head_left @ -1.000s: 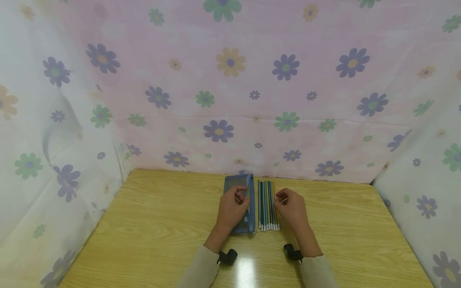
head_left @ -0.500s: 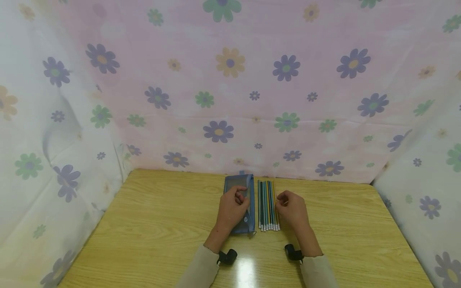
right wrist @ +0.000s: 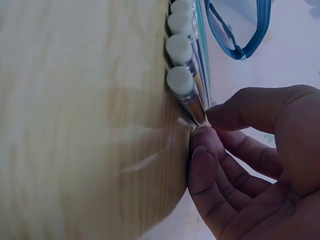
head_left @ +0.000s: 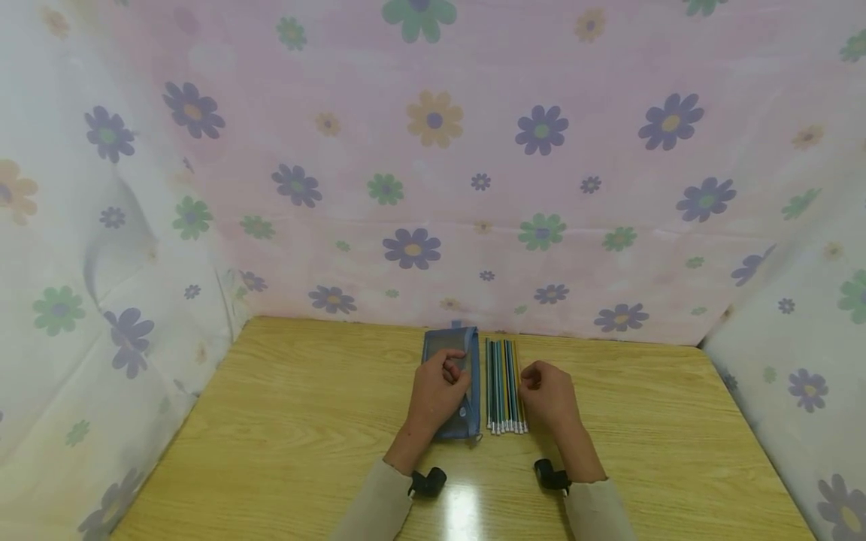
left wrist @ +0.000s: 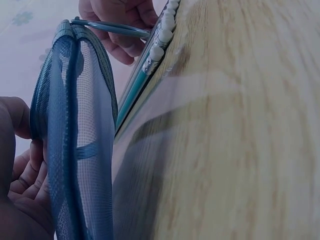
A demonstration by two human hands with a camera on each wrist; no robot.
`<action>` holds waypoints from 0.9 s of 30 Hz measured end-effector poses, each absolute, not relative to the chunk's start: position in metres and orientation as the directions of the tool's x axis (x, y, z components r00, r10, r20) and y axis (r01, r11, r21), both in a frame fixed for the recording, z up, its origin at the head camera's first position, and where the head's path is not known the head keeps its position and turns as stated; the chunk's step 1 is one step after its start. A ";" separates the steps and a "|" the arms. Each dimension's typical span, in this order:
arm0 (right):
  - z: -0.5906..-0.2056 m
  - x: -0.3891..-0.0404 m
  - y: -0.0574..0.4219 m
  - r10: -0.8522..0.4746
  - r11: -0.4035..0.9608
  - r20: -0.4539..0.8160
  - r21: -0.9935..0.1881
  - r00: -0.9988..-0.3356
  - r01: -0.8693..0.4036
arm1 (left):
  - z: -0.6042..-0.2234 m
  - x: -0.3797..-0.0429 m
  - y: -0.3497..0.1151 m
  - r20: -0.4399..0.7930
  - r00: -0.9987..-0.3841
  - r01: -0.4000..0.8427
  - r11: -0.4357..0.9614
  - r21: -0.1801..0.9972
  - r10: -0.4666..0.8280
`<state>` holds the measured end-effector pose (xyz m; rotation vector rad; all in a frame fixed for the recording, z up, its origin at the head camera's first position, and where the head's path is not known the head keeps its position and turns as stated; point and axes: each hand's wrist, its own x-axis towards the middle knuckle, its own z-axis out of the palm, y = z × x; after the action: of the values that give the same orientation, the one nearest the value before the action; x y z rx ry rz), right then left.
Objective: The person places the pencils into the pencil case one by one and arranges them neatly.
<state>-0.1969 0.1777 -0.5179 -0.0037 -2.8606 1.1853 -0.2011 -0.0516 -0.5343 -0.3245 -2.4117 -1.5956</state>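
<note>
A blue mesh pencil case [head_left: 473,394] stands with its mouth parted; its zipper edge [left wrist: 37,107] shows in the left wrist view. My left hand [head_left: 436,391] pinches that edge between thumb and fingers. To the right of the case, several pencils [head_left: 501,387] lie side by side, their white erasers facing me. At the row's right end is a yellow pencil [right wrist: 193,104], which my right hand [head_left: 552,394] pinches with thumb and fingertips, as seen in the right wrist view. The case hides part of the left fingers in the left wrist view.
All this is on a wood-grain table [head_left: 291,421]. Flower-patterned cloth [head_left: 473,150] hangs behind it and along both sides. A black wrist camera [head_left: 428,481] sits at the left wrist, another camera [head_left: 551,475] at the right.
My right hand has shifted slightly toward me along the yellow pencil's side. My left hand and the pencil case stay in place; the head view has drifted a little.
</note>
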 end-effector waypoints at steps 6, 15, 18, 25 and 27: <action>-0.517 -0.197 0.179 0.032 0.707 0.010 -0.707 -0.999 0.015 | -0.533 -0.201 -0.051 0.317 -0.947 0.313 0.387 0.867 0.054; -0.514 -0.196 0.177 0.087 0.706 -0.045 -0.702 -0.995 0.093 | -0.535 -0.202 -0.051 0.307 -0.950 0.306 0.386 0.870 0.061; -0.511 -0.194 0.176 0.111 0.713 -0.064 -0.690 -0.992 0.124 | -0.536 -0.203 -0.052 0.308 -0.949 0.307 0.388 0.869 0.062; -0.512 -0.192 0.172 0.151 0.733 -0.084 -0.659 -0.985 0.168 | -0.536 -0.203 -0.051 0.326 -0.944 0.323 0.393 0.861 0.062; -0.513 -0.191 0.172 0.154 0.740 -0.080 -0.652 -0.985 0.169 | -0.536 -0.203 -0.051 0.329 -0.942 0.326 0.397 0.858 0.063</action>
<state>-0.1915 0.1715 -0.5129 -0.2737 -2.9494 1.1079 -0.2027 -0.0512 -0.5355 -0.3427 -2.4121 -1.5653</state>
